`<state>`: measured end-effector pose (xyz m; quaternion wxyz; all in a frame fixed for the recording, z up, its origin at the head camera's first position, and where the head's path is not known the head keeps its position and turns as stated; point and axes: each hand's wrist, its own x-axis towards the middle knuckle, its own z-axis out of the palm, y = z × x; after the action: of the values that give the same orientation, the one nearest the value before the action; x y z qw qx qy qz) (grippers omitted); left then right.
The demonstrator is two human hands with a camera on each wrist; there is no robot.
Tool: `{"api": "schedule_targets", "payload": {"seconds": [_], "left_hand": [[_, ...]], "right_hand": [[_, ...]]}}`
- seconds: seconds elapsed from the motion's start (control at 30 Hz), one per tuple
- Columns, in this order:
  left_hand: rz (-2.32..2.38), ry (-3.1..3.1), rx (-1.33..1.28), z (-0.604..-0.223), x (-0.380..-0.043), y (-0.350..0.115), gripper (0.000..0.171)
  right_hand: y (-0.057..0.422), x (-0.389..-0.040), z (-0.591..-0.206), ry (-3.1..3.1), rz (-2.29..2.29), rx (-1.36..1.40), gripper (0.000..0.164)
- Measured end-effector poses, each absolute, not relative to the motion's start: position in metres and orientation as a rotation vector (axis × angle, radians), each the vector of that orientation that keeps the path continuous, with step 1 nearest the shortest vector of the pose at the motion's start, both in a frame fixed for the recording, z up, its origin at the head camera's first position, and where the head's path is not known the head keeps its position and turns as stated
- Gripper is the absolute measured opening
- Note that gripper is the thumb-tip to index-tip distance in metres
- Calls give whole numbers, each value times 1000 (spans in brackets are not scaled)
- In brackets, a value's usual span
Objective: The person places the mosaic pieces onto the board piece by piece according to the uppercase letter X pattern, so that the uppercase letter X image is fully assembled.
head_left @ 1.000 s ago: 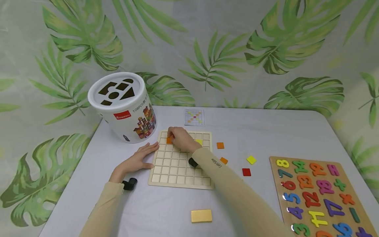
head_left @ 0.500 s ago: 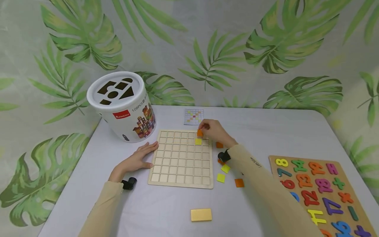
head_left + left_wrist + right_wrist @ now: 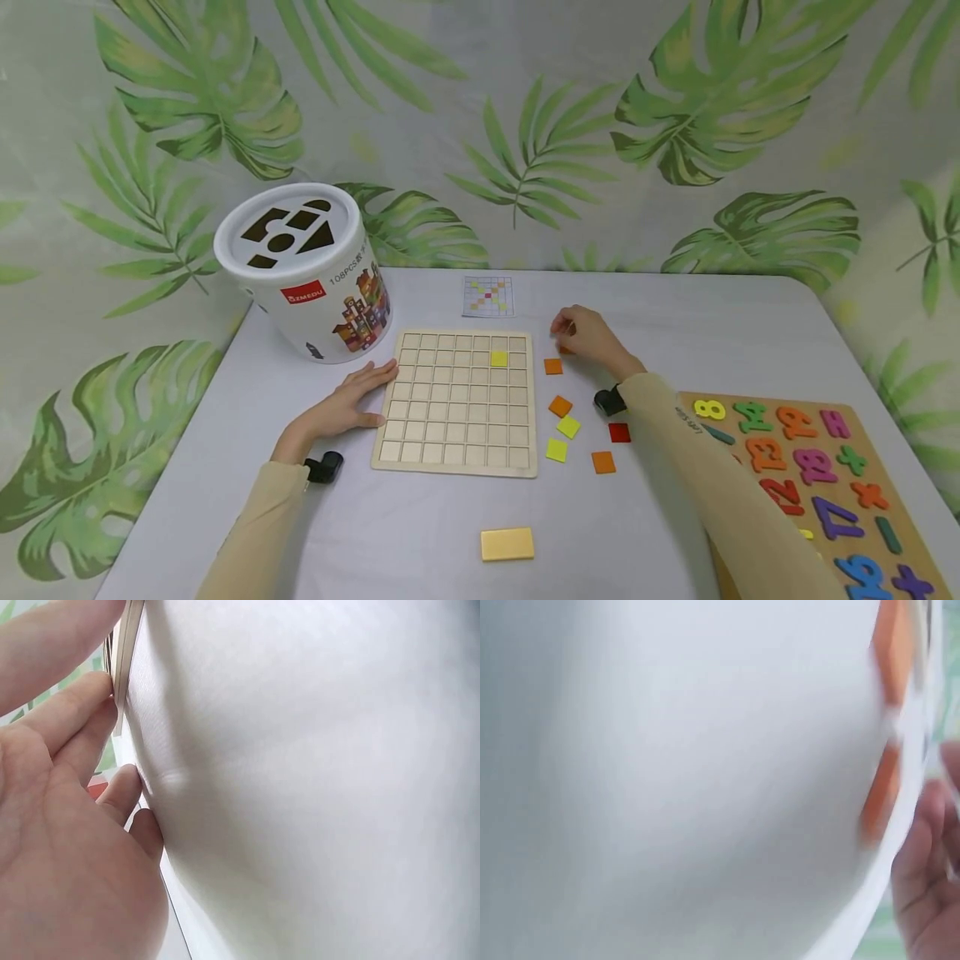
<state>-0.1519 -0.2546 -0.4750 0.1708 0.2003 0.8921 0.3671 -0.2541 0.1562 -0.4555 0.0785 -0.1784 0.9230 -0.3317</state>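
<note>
On the left, my left hand (image 3: pixel 337 415) lies with fingers spread, its fingertips at the left edge of the wooden grid board (image 3: pixel 454 400). The left wrist view shows those fingers (image 3: pixel 82 720) against the board's edge. One yellow tile (image 3: pixel 499 358) sits in a cell in the board's upper right. My right hand (image 3: pixel 592 337) hovers past the board's right edge, fingers loosely bent, just above an orange tile (image 3: pixel 567 351) that it partly hides. In the blurred right wrist view an orange tile (image 3: pixel 881 796) lies apart from the fingers (image 3: pixel 913 859).
More orange tiles (image 3: pixel 553 367), yellow tiles (image 3: pixel 557 450) and a red tile (image 3: pixel 619 432) lie right of the board. A small pattern card (image 3: pixel 488 297) is behind it, a white bucket (image 3: pixel 307 283) back left, a yellow block (image 3: pixel 507 544) in front, a number puzzle (image 3: pixel 825 467) right.
My right hand has lifted an orange tile off the board's upper left, carried it right and let it go beside the board. The left hand stays put.
</note>
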Motion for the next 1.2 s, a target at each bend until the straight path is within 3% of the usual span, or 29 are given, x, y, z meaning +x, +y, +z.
{"api": "schedule_targets", "payload": {"seconds": [0.2, 0.47, 1.2], "left_hand": [[1047, 2534, 585, -475, -151, -254, 80], [1061, 2541, 603, -475, -150, -253, 79], [1061, 2540, 601, -473, -150, -254, 79]], "right_hand": [[118, -243, -456, 2548, -1097, -809, 16], [84, -236, -455, 2662, -785, -919, 19], [80, -241, -449, 2667, -686, -940, 18]]}}
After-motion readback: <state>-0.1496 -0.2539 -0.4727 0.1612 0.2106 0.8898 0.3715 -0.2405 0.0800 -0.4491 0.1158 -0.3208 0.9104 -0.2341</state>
